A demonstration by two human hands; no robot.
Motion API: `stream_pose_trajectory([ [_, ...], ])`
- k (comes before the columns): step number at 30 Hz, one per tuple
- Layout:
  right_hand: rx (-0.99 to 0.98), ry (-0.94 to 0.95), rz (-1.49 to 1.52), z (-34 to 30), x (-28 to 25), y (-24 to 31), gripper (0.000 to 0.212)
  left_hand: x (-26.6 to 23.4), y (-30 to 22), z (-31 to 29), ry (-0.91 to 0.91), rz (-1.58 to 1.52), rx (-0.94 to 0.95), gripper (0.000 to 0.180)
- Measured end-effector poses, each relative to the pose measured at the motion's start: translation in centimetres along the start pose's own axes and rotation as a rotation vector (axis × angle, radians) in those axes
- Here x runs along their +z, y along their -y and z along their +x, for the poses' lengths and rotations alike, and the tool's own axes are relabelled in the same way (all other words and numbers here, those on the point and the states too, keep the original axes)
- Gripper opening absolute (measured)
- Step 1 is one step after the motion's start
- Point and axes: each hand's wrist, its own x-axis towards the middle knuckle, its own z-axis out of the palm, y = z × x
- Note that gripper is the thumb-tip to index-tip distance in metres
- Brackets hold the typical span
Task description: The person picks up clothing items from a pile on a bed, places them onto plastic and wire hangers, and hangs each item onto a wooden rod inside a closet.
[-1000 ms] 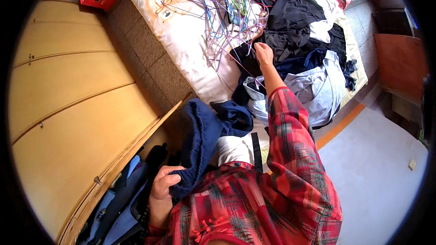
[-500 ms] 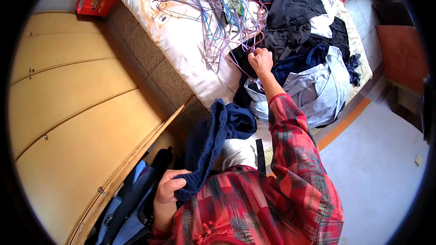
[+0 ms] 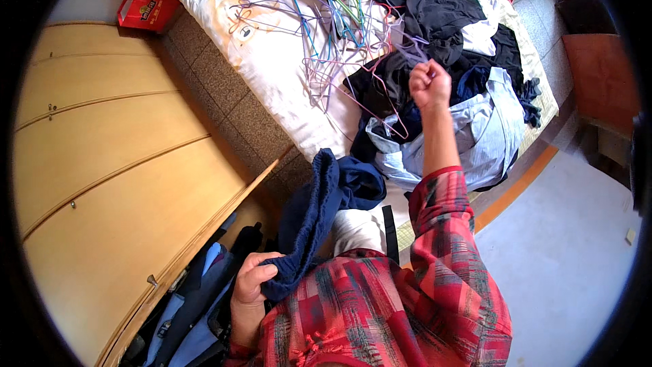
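The right hand (image 3: 430, 84) is now lifted above the clothes pile (image 3: 448, 95) on the bed (image 3: 272, 61). It is closed in a fist around a thin purple hanger (image 3: 380, 105), whose wire hangs down from the fist toward the pile. A second ago this hand was lower, down among the dark clothes beside the heap of hangers (image 3: 326, 20); half a second ago it was already closing there. So the hanger comes free of the tangle, and I judge the picking of one hanger is nearly finished.

The left hand (image 3: 252, 284) grips the lower end of a dark blue garment (image 3: 319, 211), with fingers curled into the cloth. The garment runs up across the person's front toward the bed. This hold looks the same as in both earlier frames. Beside this hand the wardrobe (image 3: 122, 183) stands open, with blue clothes inside.
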Motion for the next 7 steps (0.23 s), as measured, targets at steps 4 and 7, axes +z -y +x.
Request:
stream_pose_trajectory([
  [4, 0.145, 0.105, 0.132, -1.8, 4.3, 3.5, 0.026, 0.1, 0.3, 0.2, 0.027, -0.005, 0.015, 0.033],
  [7, 0.173, 0.081, 0.155, -2.7, 3.8, 4.8, 0.031, -0.1, 0.8, 0.3, 0.015, -0.020, 0.020, 0.033],
])
